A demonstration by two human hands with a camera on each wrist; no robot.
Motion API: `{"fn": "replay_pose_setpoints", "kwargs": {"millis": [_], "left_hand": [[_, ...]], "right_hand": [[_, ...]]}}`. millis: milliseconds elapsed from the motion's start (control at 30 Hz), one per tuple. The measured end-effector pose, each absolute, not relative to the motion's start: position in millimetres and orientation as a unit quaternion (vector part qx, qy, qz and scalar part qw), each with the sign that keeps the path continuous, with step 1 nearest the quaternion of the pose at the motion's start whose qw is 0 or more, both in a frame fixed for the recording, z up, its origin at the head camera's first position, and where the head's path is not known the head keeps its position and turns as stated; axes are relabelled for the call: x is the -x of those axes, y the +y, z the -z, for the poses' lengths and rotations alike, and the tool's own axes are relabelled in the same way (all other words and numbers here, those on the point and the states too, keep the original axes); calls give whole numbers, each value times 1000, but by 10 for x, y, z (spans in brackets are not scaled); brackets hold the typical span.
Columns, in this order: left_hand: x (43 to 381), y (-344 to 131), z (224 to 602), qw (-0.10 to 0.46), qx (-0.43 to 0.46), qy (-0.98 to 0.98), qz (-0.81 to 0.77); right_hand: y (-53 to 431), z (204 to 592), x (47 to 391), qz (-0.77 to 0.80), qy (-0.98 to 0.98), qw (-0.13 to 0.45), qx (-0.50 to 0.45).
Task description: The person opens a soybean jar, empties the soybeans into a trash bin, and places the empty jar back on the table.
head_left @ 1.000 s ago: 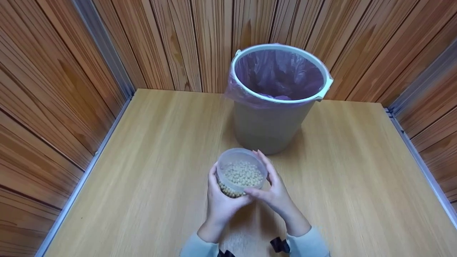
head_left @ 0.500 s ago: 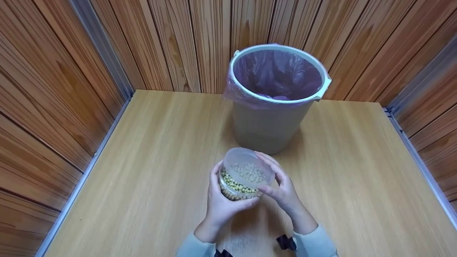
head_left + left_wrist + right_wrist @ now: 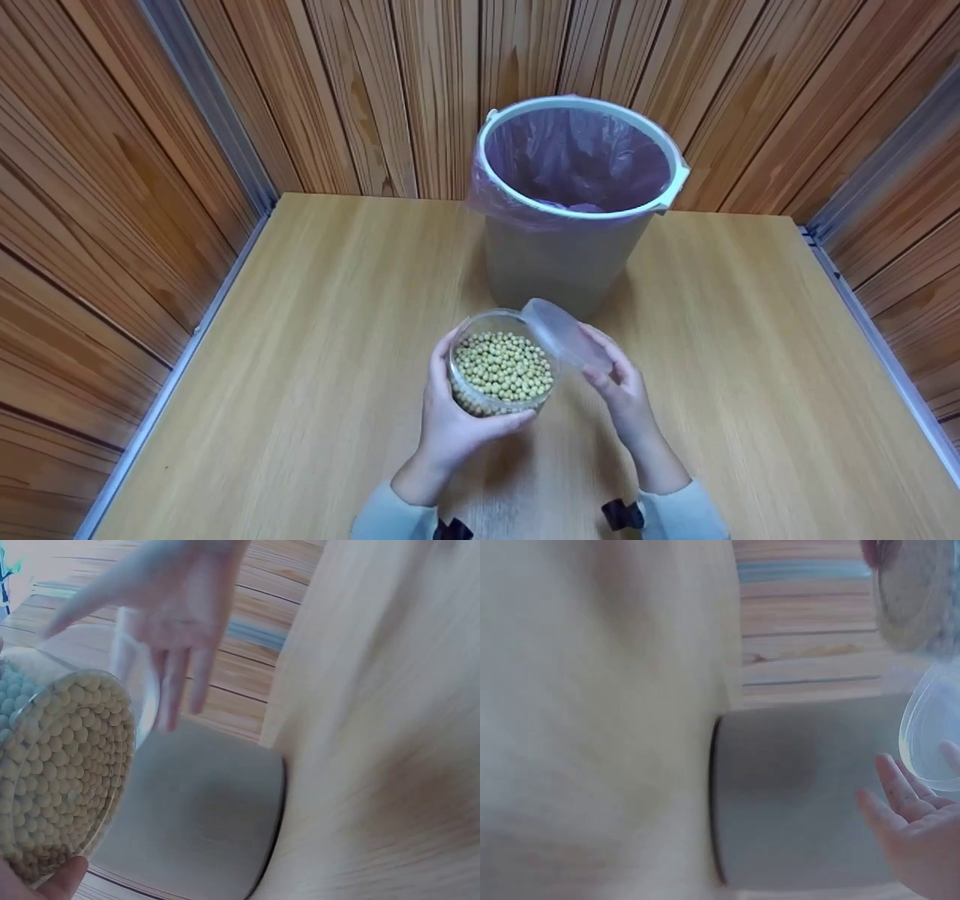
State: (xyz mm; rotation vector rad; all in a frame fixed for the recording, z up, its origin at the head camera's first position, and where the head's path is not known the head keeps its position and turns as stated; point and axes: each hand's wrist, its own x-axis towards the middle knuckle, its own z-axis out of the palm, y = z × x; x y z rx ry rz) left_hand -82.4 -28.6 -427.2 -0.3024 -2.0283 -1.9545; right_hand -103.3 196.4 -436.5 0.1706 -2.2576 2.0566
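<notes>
Far left: plank wall [image 3: 112, 187], then the bare wooden surface [image 3: 300, 360].

Left hand [image 3: 454, 427] at 6 o'clock, left of centre. Fingers clamped round a clear round jar [image 3: 491, 322]: fingertips at its 10 o'clock, thumb along its near side toward 5 o'clock.

Jar itself: just below centre of the head view, held clear of the surface, shadow beneath. Squat, round, mouth up toward the head camera, leaning slightly. Its axis runs from base to mouth; the left wrist view shows the underside with a ring round it. Filled most of the way with pale green beans [image 3: 502, 367], bare wall above them.

Lid [image 3: 568, 337], off the mouth, at jar's 2 o'clock. Translucent, tipped steeply; its long line in the head view runs 10 to 4 o'clock. Lower-left edge overlaps the jar rim in that view; touching or not, cannot tell. Any marking on jar or lid too blurred to read.

Behind, at jar's 1 o'clock: upright grey bin [image 3: 559, 262], pale rim, purple liner [image 3: 577, 150] folded over it. Bin stands on the surface, mouth up.

Right hand [image 3: 630, 401] at jar's 4 o'clock, fingers and thumb clamped on the lid's edge; palm and outstretched fingers show in the left wrist view
</notes>
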Motion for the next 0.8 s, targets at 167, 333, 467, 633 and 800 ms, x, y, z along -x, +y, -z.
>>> {"fn": "replay_pose_setpoints", "kwargs": {"millis": [167, 333, 467, 633, 800], "left_hand": [[850, -361, 4157, 163, 110, -707, 680], [894, -439, 4019, 166, 111, -710, 675], [938, -495, 3884, 163, 121, -711, 674], [1003, -565, 3729, 180, 143, -710, 665], [1082, -622, 3578, 196, 153, -708, 662]], "right_hand": [[2160, 4431, 1021, -675, -736, 44, -26], [2364, 4522, 987, -675, -734, 62, -26], [2506, 4562, 973, -631, -773, 67, 8], [2704, 4615, 1002, -570, -820, 45, 32], [2890, 4690, 1056, -525, -849, 5, 49]]}}
